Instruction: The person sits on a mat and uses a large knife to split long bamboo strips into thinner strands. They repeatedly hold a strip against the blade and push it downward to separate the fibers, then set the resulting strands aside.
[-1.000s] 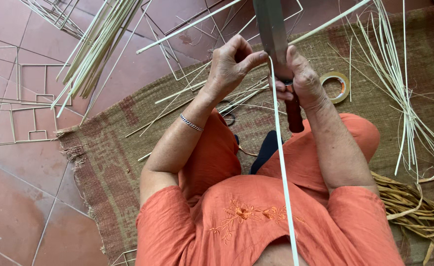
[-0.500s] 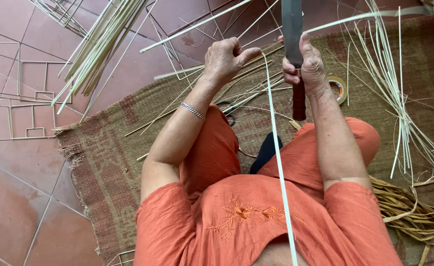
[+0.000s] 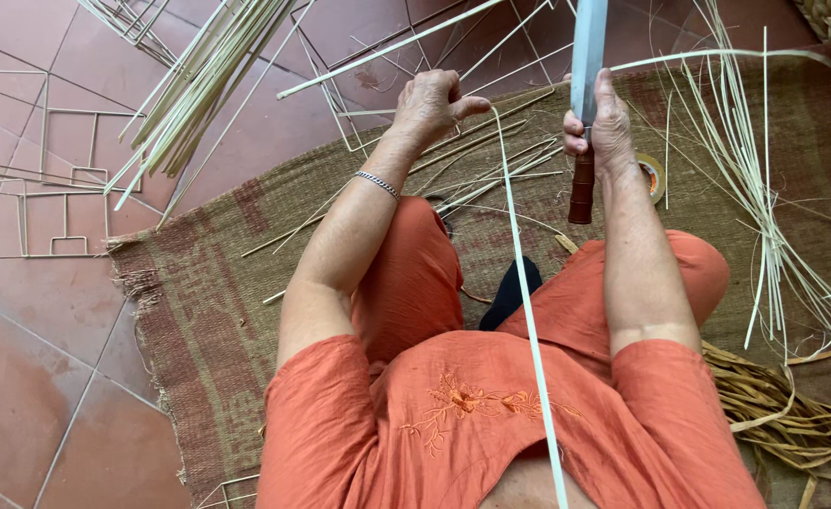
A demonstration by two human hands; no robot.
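The right hand (image 3: 604, 123) wraps its fingers around a large knife (image 3: 585, 66), blade pointing far. The left hand (image 3: 430, 104) pinches a pale strip (image 3: 529, 311) running near over the lap. Finished strips (image 3: 764, 217) lie right; uncut canes (image 3: 199, 85) remain far left.

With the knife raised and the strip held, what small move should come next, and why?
Probably bring the knife blade to the strip near the left hand. The right hand holds it upright, apart from the strip, which the left hand pinches at its top.
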